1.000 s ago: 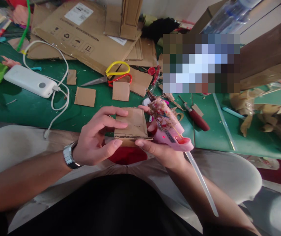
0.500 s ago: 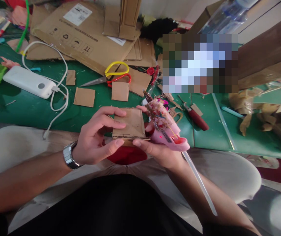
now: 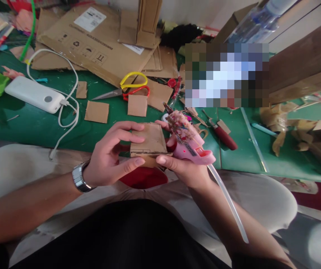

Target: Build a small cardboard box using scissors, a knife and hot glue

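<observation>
A small folded cardboard piece (image 3: pixel 149 140) is held over my lap at the table's near edge. My left hand (image 3: pixel 108 158), with a metal watch on its wrist, pinches the piece's left side, fingers on top and thumb underneath. My right hand (image 3: pixel 184 170) is wrapped round a pink glue gun (image 3: pixel 190 144) smeared with dried glue. Its thumb presses the cardboard's lower right corner. The gun's nozzle points up and away. A clear glue stick (image 3: pixel 228 203) trails from its back along my forearm.
On the green table (image 3: pixel 31 125) lie yellow-and-red scissors (image 3: pixel 127 89), small cardboard squares (image 3: pixel 97 111), a white power bank (image 3: pixel 34 94) with its cable, a red-handled tool (image 3: pixel 223 134) and large flattened cartons (image 3: pixel 93 35). Cardboard scraps pile up at the right.
Both hands and the cardboard have shifted only slightly; my right thumb has slid a little further onto the cardboard's corner and the glue gun has tilted a bit closer.
</observation>
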Available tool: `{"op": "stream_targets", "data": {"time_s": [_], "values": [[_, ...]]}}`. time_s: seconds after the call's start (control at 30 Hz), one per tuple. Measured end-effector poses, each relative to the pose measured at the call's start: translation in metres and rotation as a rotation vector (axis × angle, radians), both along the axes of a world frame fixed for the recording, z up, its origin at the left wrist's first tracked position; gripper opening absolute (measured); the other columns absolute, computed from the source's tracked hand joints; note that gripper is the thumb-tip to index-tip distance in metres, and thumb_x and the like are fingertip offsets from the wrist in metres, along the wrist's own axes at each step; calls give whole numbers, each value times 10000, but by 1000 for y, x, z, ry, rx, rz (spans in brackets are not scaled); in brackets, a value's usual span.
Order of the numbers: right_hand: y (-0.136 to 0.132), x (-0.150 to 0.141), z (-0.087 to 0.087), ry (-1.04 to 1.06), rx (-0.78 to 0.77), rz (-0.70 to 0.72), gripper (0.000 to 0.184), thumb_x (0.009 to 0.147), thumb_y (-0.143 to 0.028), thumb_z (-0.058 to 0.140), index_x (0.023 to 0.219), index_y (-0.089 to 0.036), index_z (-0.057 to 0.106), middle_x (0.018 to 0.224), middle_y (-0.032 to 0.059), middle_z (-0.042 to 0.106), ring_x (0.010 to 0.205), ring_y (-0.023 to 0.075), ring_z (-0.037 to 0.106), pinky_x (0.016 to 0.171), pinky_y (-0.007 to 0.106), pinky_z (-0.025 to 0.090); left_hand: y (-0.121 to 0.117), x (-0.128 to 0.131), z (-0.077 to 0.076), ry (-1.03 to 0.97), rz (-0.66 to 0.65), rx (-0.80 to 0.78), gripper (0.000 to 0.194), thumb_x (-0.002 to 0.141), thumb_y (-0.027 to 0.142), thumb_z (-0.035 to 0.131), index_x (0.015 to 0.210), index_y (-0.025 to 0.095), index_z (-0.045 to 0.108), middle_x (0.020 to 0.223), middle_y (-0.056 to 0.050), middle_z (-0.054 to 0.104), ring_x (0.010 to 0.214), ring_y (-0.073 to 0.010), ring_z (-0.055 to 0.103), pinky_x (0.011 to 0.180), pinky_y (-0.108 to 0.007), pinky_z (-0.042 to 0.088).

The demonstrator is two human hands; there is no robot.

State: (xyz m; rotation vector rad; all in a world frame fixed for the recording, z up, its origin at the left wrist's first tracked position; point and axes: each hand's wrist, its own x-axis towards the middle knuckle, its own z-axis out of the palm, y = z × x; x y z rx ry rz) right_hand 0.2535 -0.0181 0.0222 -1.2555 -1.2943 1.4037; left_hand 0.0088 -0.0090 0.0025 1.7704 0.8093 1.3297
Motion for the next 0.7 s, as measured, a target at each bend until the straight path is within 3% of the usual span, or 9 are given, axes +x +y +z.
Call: {"op": "stream_targets", "data": {"time_s": [0.1, 0.2, 0.3, 0.4, 0.47, 0.57, 0.7], "values": [[6, 2, -4, 112, -4, 8, 698, 798, -602, 997, 1404, -381, 732, 1387, 55, 757, 924, 274, 772, 674, 414, 671, -2, 1, -1, -6, 24, -59, 365, 941, 345, 907, 1265, 254, 766, 1415, -159, 712, 1340, -338, 720, 1035, -507, 694], [11, 3, -5, 243, -58, -38, 651, 885, -584, 935, 1466, -406, 700, 1318, 41, 783, 723, 199, 688, 516, 338, 532, -2, 2, -2, -45, 36, -81, 358, 944, 330, 900, 1260, 238, 758, 1409, -161, 701, 1324, -332, 725, 927, -433, 716], [17, 5, -1, 320, -146, -71, 474, 887, -667, 912, 1167, -301, 796, 1029, 50, 779, 670, 186, 650, 460, 299, 409, -2, 1, -2, -76, 45, -97, 339, 959, 301, 882, 1265, 231, 754, 1417, -156, 701, 1362, -327, 706, 933, -400, 707], [22, 9, 5, 369, -215, -54, 511, 839, -706, 939, 862, -243, 724, 871, 28, 696, 612, 155, 624, 457, 287, 376, -1, 0, 0, -86, 70, -167, 307, 971, 288, 874, 1250, 235, 755, 1435, -134, 700, 1375, -307, 698, 961, -365, 687], [24, 12, 9, 417, -261, -14, 453, 859, -607, 951, 853, -229, 702, 834, 0, 655, 537, 112, 558, 466, 281, 382, -1, 0, 1, -99, 88, -194, 295, 967, 296, 882, 1230, 238, 762, 1433, -121, 703, 1359, -292, 705, 954, -340, 680], [25, 14, 14, 496, -332, 49, 245, 813, -316, 899, 939, -212, 717, 856, -1, 676, 505, 95, 512, 485, 282, 390, 1, 1, -1, -115, 99, -239, 277, 980, 296, 870, 1230, 242, 766, 1448, -118, 700, 1366, -279, 700, 929, -310, 675], [27, 16, 19, 545, -359, 32, 276, 654, -189, 790, 924, -185, 735, 910, 27, 707, 541, 131, 577, 504, 300, 412, 3, 2, -3, -127, 105, -287, 263, 996, 295, 849, 1240, 246, 763, 1479, -123, 688, 1409, -286, 677, 958, -316, 669]]}}
